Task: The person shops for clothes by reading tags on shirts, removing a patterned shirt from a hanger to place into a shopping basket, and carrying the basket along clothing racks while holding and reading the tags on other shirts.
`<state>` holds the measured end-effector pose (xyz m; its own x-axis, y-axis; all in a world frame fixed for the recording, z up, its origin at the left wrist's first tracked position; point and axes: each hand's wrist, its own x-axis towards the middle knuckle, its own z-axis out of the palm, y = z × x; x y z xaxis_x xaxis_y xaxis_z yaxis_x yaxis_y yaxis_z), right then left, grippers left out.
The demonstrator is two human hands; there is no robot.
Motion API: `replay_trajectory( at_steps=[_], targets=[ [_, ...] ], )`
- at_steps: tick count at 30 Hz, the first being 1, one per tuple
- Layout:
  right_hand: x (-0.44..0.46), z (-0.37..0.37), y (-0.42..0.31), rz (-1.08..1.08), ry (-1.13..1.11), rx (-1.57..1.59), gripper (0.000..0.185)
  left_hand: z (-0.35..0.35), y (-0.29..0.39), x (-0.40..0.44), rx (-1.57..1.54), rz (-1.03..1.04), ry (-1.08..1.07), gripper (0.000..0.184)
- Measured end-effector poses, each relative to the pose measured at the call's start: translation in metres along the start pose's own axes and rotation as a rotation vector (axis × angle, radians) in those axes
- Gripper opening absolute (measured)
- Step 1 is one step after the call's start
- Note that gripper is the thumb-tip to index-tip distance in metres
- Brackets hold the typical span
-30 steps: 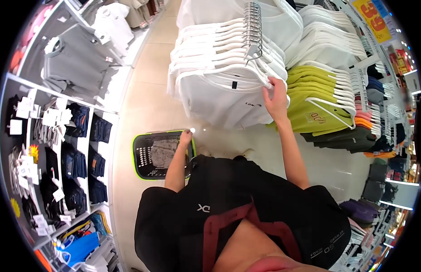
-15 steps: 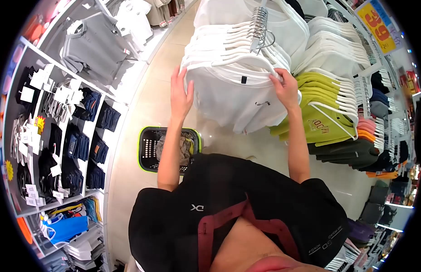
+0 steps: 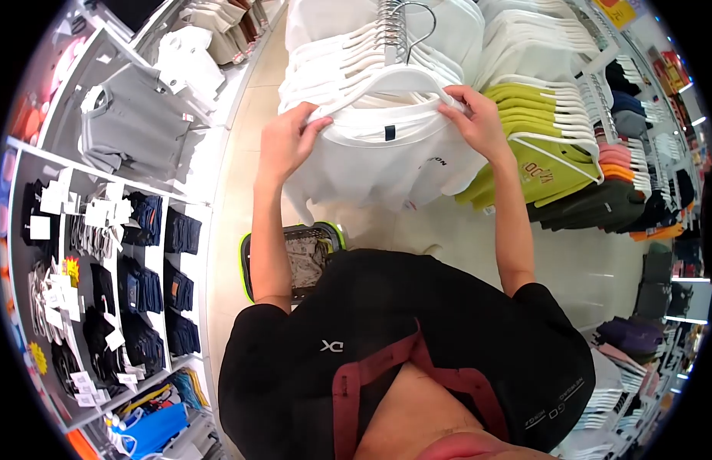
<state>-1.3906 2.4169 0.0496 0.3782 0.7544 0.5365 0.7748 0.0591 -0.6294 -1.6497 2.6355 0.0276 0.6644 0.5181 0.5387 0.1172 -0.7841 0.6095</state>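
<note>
A white T-shirt (image 3: 364, 172) with small dark lettering on its chest hangs in front of me on a white hanger (image 3: 406, 79). My left hand (image 3: 288, 142) pinches the hanger and shirt at the left shoulder. At the other shoulder, my right hand (image 3: 476, 126) grips the hanger's end, thumb in front. The metal hook (image 3: 425, 31) stands out to the right of the packed row of hooks; whether it touches the rail, I cannot tell. Behind it hang several similar white shirts (image 3: 310, 65) on white hangers.
Yellow-green shirts (image 3: 524, 180) hang close by my right arm, with dark and orange clothes beyond. On the floor below my left forearm stands a black basket with a green rim (image 3: 245, 268), holding clothing. Shelves of folded jeans (image 3: 141, 284) line the left side.
My left hand has gone from lying open at the shirt's side to pinching the hanger's shoulder. The shirt and hanger have come nearer, and the hook has swung up clear of the other hooks.
</note>
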Motion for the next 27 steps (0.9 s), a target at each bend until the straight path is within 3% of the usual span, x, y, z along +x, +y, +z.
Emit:
replay_trajectory(
  at_steps=[8, 13, 20, 23, 27],
  targets=[
    [0.003, -0.013, 0.0, 0.129, -0.17, -0.077, 0.029, -0.026, -0.01, 0.005, -0.011, -0.063, 0.094, 0.027],
    [0.014, -0.005, -0.008, 0.098, -0.147, -0.03, 0.029, -0.038, 0.005, 0.007, 0.111, 0.079, 0.127, 0.023],
    [0.027, -0.005, -0.021, -0.037, -0.138, -0.063, 0.027, -0.047, 0.018, 0.007, 0.069, 0.034, 0.084, 0.02],
    [0.029, -0.009, -0.016, 0.009, -0.147, -0.089, 0.026, -0.052, 0.011, 0.007, -0.044, 0.012, 0.221, 0.018],
    [0.028, -0.014, -0.012, 0.031, -0.133, -0.009, 0.026, -0.071, 0.012, 0.013, -0.041, -0.062, 0.189, 0.019]
  ],
)
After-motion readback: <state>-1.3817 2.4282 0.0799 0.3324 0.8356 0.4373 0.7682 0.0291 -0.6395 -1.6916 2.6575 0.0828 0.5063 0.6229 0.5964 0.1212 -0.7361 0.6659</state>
